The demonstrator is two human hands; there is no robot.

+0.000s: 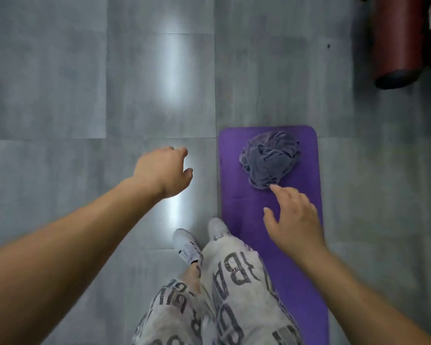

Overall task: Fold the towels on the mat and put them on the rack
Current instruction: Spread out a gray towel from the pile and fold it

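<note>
Reaching for the crumpled towel

The crumpled grey cloth towel (269, 159) lies at the far end of the purple foam mat (306, 195). The right hand (292, 220), fingers spread, seems just short of it; the left hand (163, 170) hangs loose, empty. Better to find a corner first.

Both arms reach forward, left hand (163, 171) loosely curled, right hand (294, 217) with fingers spread.
</note>
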